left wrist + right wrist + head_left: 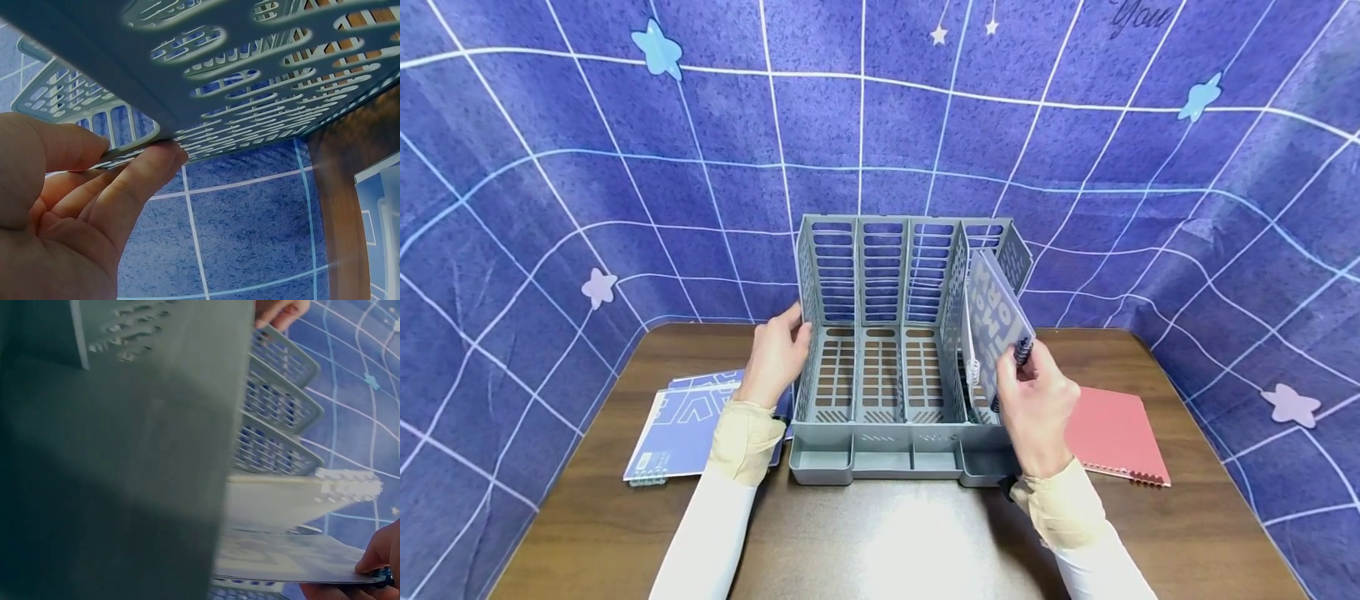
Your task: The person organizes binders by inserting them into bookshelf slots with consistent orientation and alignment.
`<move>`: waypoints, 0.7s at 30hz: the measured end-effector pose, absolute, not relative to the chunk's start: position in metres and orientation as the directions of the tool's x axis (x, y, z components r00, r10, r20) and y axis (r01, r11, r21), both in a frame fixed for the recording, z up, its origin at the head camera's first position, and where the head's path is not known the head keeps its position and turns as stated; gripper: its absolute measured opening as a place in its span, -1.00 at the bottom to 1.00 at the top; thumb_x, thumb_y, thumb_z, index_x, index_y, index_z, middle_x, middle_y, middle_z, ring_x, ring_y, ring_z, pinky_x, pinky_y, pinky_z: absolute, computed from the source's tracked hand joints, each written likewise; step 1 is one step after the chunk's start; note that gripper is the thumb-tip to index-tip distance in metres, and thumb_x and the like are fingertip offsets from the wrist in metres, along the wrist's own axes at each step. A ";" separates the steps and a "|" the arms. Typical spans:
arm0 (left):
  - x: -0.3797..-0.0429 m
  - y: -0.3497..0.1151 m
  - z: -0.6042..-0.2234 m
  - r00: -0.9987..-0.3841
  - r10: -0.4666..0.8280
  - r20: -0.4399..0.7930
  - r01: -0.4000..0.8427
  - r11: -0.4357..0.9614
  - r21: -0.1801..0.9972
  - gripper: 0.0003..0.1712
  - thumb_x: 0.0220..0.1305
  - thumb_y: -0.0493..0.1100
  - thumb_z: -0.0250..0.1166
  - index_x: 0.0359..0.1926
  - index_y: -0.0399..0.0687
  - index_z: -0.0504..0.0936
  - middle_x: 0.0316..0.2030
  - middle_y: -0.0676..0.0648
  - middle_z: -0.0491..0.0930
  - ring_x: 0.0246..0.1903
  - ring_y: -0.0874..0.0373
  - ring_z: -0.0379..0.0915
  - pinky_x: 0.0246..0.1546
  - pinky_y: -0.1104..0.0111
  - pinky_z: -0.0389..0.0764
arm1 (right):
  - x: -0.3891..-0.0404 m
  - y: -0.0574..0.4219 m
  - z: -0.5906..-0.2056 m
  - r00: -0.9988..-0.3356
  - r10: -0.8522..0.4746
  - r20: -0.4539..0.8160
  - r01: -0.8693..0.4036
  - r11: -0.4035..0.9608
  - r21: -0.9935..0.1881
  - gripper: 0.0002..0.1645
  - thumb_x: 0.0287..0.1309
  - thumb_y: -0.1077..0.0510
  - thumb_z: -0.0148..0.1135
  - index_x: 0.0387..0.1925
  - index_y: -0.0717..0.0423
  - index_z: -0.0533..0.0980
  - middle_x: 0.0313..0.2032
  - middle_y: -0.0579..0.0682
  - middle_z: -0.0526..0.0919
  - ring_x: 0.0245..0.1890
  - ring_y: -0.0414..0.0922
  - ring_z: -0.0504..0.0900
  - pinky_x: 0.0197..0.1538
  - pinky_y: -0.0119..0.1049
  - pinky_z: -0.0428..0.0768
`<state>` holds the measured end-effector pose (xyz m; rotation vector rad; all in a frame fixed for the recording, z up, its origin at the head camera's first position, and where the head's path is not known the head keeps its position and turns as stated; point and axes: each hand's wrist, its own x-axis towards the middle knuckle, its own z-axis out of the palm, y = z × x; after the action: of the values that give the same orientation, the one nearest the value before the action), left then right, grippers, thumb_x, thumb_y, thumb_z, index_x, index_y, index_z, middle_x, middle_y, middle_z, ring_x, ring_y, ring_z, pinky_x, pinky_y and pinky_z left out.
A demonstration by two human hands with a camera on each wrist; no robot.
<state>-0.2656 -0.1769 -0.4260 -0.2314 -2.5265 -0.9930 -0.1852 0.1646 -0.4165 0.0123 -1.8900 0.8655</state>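
Note:
A grey-green desk file organizer (887,435) with upright dividers and small front trays stands mid-table. My left hand (775,350) pinches the edge of its left side wall between thumb and fingers, seen close up in the left wrist view. In my right hand (1037,408) is a grey-blue spiral notebook (996,321) with pale block letters, pinched near its dark coil. This notebook stands tilted in the rightmost compartment, its lower part hidden by the organizer's front. Beside it in that compartment is a white notebook (275,503) with a white coil.
Blue notebooks (681,429) with white lettering lie overlapping left of the organizer, partly behind my left forearm. A red spiral notebook (1116,433) lies on the wooden table (865,550) to the right. Blue gridded cloth (880,133) with stars hangs behind and at both sides.

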 end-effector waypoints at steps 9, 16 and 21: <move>-0.265 -0.176 -0.425 -0.903 0.006 0.429 0.298 0.728 0.617 -0.75 0.39 -0.16 0.18 0.04 0.06 0.63 -0.24 -0.11 0.73 -0.32 -0.04 0.63 -0.25 0.01 0.61 | -0.191 0.159 -0.436 -0.517 0.289 0.805 -0.386 0.761 -0.522 -0.89 0.14 0.23 0.22 -0.31 0.14 0.64 -0.66 -0.07 0.64 -0.70 -0.18 0.56 -0.69 -0.10 0.50; -0.265 -0.176 -0.425 -0.905 0.000 0.426 0.294 0.724 0.624 -0.74 0.39 -0.15 0.17 0.05 0.06 0.63 -0.21 -0.13 0.73 -0.29 -0.06 0.63 -0.23 0.00 0.62 | -0.192 0.159 -0.442 -0.586 0.247 0.771 -0.356 0.776 -0.520 -0.89 0.14 0.22 0.19 -0.32 0.16 0.61 -0.66 -0.03 0.62 -0.70 -0.10 0.57 -0.67 -0.05 0.50; -0.266 -0.177 -0.425 -0.899 0.005 0.438 0.304 0.727 0.616 -0.79 0.38 -0.17 0.18 -0.01 0.05 0.63 -0.27 -0.10 0.72 -0.33 -0.05 0.62 -0.27 0.00 0.60 | -0.193 0.160 -0.444 -0.631 0.207 0.747 -0.365 0.771 -0.522 -0.87 0.13 0.21 0.21 -0.29 0.16 0.61 -0.67 -0.05 0.61 -0.71 -0.14 0.54 -0.68 -0.08 0.47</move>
<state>-0.2656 -0.1768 -0.4255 -0.2369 -2.5208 -1.0004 -0.1927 0.1604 -0.4440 0.1175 -2.0958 0.8368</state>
